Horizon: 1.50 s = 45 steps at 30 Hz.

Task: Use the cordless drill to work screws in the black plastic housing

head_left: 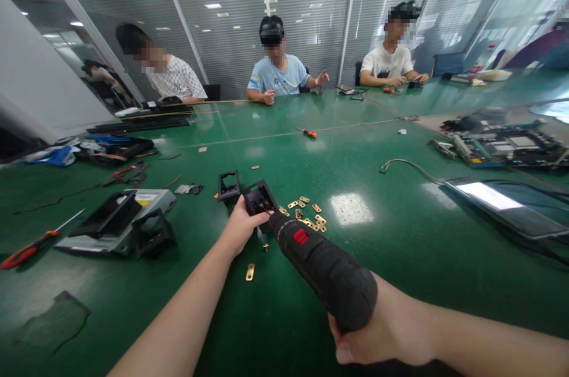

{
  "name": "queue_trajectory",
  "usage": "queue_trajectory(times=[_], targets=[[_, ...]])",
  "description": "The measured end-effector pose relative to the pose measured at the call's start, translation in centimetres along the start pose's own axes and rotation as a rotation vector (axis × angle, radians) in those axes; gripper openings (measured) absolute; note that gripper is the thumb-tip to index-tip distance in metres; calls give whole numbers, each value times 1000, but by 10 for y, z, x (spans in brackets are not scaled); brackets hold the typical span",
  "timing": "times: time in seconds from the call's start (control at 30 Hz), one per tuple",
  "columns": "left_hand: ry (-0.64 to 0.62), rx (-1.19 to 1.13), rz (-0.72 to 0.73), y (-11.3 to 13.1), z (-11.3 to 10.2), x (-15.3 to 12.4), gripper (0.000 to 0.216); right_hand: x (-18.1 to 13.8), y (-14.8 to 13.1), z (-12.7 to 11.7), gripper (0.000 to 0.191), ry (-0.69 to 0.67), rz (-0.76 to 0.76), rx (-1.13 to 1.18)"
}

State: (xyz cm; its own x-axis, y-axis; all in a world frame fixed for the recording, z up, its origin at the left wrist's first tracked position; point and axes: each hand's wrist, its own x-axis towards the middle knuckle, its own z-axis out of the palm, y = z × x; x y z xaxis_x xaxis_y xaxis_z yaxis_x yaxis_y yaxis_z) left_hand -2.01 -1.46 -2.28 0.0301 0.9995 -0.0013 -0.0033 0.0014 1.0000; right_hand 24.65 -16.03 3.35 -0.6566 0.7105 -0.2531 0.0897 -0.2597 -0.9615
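My left hand (240, 226) is closed on a black plastic box (261, 192), open on the side facing me, with brass-coloured parts inside. A black cordless drill (326, 267) with a red switch is gripped by my right hand (377, 323). The drill's front end points into the box, but its tip is hidden. Several brass plates (316, 208) lie right beside the box. Nearer to me are a single brass plate (250, 272) and a small brass piece (266, 247). A second black plastic frame (229, 186) stands just left of the box.
At left, a black frame (153, 233) leans by a metal case (171, 202), near an orange screwdriver (33, 248). Another screwdriver (310, 133) lies mid-table. Circuit boards (511, 143) and a flat device with cables (507, 205) are at right. Several people sit across the green table (347, 163).
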Motion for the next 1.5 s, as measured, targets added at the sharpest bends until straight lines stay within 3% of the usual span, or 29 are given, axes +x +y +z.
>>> queue_trajectory(times=[0.6, 0.83, 1.0, 1.5], targets=[[-6, 2, 33, 1, 3, 2, 64, 1, 6, -4, 43, -9, 27, -83], [-3, -16, 46, 2, 5, 2, 65, -4, -8, 0, 33, 9, -27, -122], [-11, -23, 41, -1, 5, 4, 67, -5, -12, 2, 44, 53, -45, -149], [-36, -34, 64, 0, 6, 3, 63, -8, -17, 3, 35, -4, -60, -156]])
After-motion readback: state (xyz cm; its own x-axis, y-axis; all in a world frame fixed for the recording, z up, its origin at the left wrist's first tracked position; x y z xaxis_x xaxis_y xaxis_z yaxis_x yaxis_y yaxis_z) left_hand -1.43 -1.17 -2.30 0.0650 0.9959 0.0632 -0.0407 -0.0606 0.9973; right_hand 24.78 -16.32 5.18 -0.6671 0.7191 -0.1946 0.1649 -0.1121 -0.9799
